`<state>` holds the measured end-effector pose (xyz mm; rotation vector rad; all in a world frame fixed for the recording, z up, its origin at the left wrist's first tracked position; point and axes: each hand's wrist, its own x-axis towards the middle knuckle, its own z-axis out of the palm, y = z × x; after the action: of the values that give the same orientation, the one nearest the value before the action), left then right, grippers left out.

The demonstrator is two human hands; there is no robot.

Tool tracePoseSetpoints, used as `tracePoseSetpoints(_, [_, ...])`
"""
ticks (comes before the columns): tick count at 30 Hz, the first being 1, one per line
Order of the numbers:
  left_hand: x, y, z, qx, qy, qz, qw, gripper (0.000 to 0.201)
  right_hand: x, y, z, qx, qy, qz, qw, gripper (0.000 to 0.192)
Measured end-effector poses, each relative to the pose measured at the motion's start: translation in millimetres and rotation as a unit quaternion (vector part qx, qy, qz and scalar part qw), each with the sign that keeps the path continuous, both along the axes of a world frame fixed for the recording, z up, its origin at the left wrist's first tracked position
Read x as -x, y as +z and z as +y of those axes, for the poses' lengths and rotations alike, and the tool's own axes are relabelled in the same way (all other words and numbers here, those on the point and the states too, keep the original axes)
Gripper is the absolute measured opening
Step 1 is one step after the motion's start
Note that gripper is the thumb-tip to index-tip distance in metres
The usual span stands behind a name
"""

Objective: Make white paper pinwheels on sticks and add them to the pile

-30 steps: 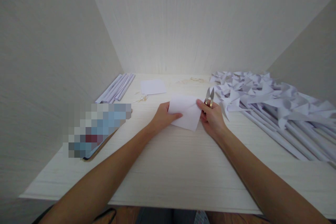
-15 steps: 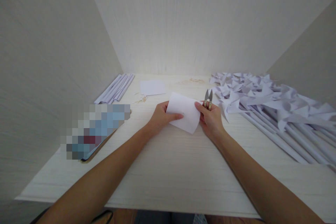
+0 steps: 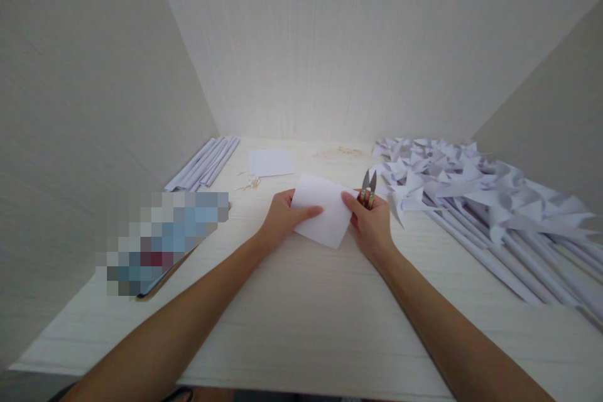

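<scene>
Mid-bench (image 3: 301, 326), the left hand (image 3: 282, 220) pinches the paper (image 3: 320, 217) at its 9 o'clock edge; the right hand (image 3: 372, 226) grips the 3 o'clock edge, fingers also wrapped round snips (image 3: 367, 187). Best keep the sheet taut. Pinwheels (image 3: 471, 195) lie at 2 o'clock.

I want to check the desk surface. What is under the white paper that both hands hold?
Below the white paper only the pale desk shows. The left hand and right hand grip its edges; their fingers behind the paper are covered.
</scene>
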<state>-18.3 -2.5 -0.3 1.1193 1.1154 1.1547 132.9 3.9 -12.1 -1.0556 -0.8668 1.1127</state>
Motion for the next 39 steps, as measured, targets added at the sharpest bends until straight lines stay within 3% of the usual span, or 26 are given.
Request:
tracePoseSetpoints(5, [-0.4,1.6,-0.2,0.001,0.015,0.021,1.000,0.035,-0.1,1.8,-2.5,-0.006,0.005,-0.016,1.000,0.025])
tracePoseSetpoints(12, [1.9,2.9,-1.6,0.023,-0.019,0.037,0.999,0.042,-0.9,-0.8,-3.6,0.008,-0.003,-0.035,0.999,0.026])
tracePoseSetpoints(20, [2.4,1.2,-0.9,0.028,-0.012,-0.028,0.999,0.045,-5.6,-1.1,-7.1,0.015,-0.013,-0.065,0.998,0.024])
tracePoseSetpoints(24, [2.8,1.5,2.8,0.031,0.036,-0.075,0.996,0.045,-11.1,-2.8,-8.6,0.013,-0.020,-0.094,0.995,0.024])
tracePoseSetpoints(31, [14.1,-0.7,11.5,0.036,0.078,-0.095,0.992,0.045,-13.3,1.5,-10.4,0.055,-0.029,-0.027,0.998,0.030])
tracePoseSetpoints(35, [21.9,-0.2,15.0,0.016,0.087,-0.076,0.993,0.044,-11.8,6.1,-11.8,0.071,0.004,0.004,0.997,0.034])
tracePoseSetpoints(39, [24.2,2.5,17.4,0.038,0.069,-0.138,0.987,0.045,-12.9,10.4,-12.7,0.060,0.038,0.019,0.997,0.034])
